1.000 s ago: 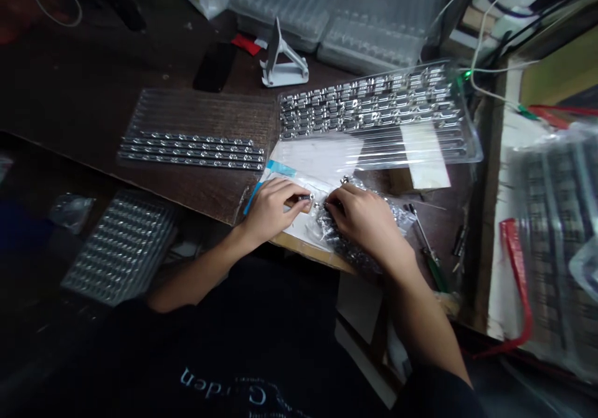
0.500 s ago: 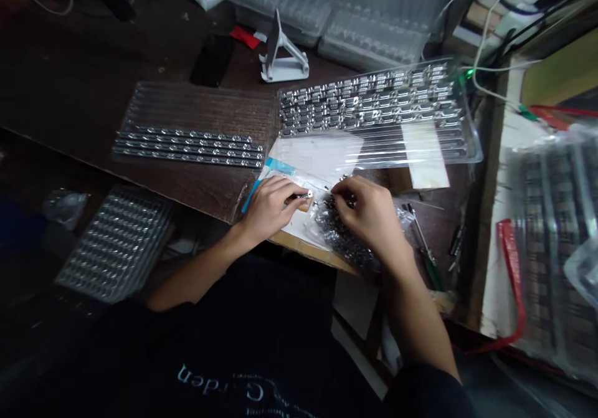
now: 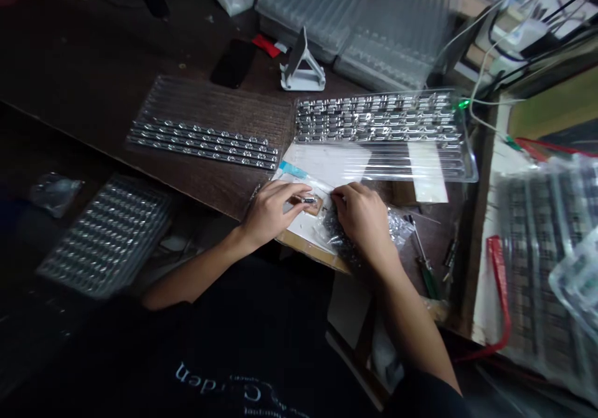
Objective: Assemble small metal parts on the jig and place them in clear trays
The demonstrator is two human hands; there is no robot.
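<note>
Between thumb and forefinger, my left hand (image 3: 270,211) pinches a small metal-shelled D-sub connector (image 3: 308,200). A small brown block (image 3: 316,207) lies just below that connector, on white paper (image 3: 306,224). To the right, my right hand (image 3: 362,215) is closed, thumb against fingertips, over a clear plastic bag (image 3: 337,235) of small dark parts. Whatever its fingertips hold is too small or hidden to make out. Rows of similar connectors fill the upper part of a clear tray (image 3: 402,167) beyond my hands. Another clear tray (image 3: 205,103) at the left has connector rows along its near side.
A screwdriver (image 3: 426,271) lies right of my right hand. Behind the trays are a phone stand (image 3: 303,75), a dark phone (image 3: 233,63) and stacked clear trays (image 3: 387,57). More filled trays (image 3: 105,237) stand low on the left. A red strap (image 3: 499,293) hangs at the right.
The camera view has shifted, so the bench appears moved. My right hand has drawn back slightly from the loose parts, fingertips still together. My left hand keeps hold of the connector.
</note>
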